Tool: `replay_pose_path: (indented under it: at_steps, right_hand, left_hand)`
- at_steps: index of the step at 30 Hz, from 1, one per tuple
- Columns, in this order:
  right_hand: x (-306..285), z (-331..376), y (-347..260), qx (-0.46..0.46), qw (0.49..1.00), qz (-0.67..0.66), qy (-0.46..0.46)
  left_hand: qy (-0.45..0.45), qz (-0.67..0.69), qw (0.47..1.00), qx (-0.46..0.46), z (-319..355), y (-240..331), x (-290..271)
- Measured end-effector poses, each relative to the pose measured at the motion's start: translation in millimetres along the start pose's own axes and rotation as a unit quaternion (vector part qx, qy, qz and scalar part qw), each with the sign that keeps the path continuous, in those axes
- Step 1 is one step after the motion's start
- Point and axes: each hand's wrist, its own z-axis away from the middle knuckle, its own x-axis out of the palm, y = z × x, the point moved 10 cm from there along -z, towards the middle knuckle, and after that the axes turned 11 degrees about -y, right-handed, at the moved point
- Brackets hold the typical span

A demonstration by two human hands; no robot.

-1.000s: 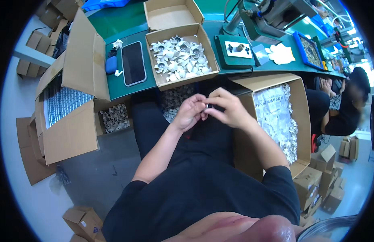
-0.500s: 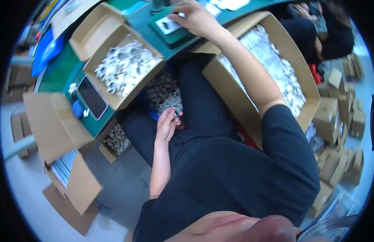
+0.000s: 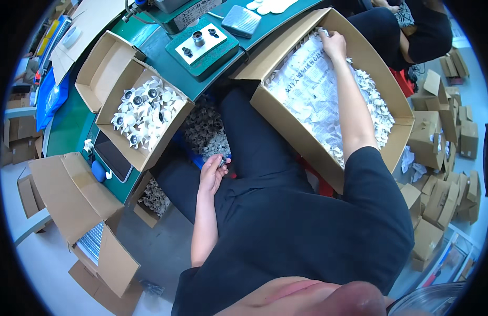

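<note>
- The left hand [image 3: 212, 171] is seen resting on the lap, fingers curled loosely around a small dark part [image 3: 221, 163]; what kind of part it is cannot be told at this size.
- The right hand [image 3: 333, 43] is stretched out to the far end of a large cardboard box [image 3: 286, 118] at the person's right side, fingers bent down onto a sheet of printed paper [image 3: 312, 84] that covers the contents. Whether anything is gripped cannot be told.
- Small white parts [image 3: 378, 113] are visible along the box's edges, beside and beneath the paper.
- As a judgement: the paper is best lifted by its corner and folded back slowly, so that loose parts are not flicked out over the box wall.
- The small part in the left hand is best kept enclosed and held low over the lap while the right arm is extended.
- Just beyond the left hand, a container of grey parts [image 3: 204, 131] sits below the tabletop [image 3: 70, 126].
- On the tabletop, an open box of white round pieces [image 3: 141, 113] is seen, with a green fixture plate [image 3: 201, 46] behind it and a dark phone [image 3: 113, 156] near the edge.
- Folded cartons [image 3: 444, 195] are piled on the floor to the right.
</note>
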Motion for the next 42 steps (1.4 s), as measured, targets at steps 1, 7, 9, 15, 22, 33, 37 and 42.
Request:
replay_pose_path:
  at_steps: [1,7,9,15,22,33,37,42]
  right_hand:
    - [9.0,-3.0,5.9,0.028,0.999,0.03,0.002]
    - [21.9,-4.1,14.7,0.052,0.999,0.002,0.014]
    - [-6.8,-2.2,25.9,-0.001,0.996,-0.064,0.061]
    - [-47.3,98.5,-157.4,-0.184,0.91,-0.371,-0.016]
    - [-8.3,186.4,-349.1,-0.395,0.876,-0.252,-0.113]
    - [-26.1,244.1,-381.7,-0.641,0.763,-0.079,0.043]
    - [-29.8,251.0,-387.4,-0.692,0.716,-0.074,0.049]
    - [5.9,140.9,-359.5,-0.468,0.815,-0.289,-0.181]
  left_hand:
    - [0.004,0.002,1.0,0.003,-1.6,-0.9,-0.4]
    - [0.016,-0.017,1.0,0.0,-6.7,-4.0,-1.5]
    - [0.02,-0.002,1.0,0.013,-9.0,-4.5,-1.5]
    - [0.025,-0.048,0.998,-0.01,-2.0,-0.2,-13.1]
    - [-0.009,0.006,0.999,0.032,-0.8,10.0,-3.1]
    - [0.007,0.08,0.995,0.062,14.3,16.1,-21.5]
    - [0.0,0.072,0.995,0.063,3.6,14.1,-27.7]
    - [0.0,0.07,0.995,0.069,-3.7,15.1,-27.0]
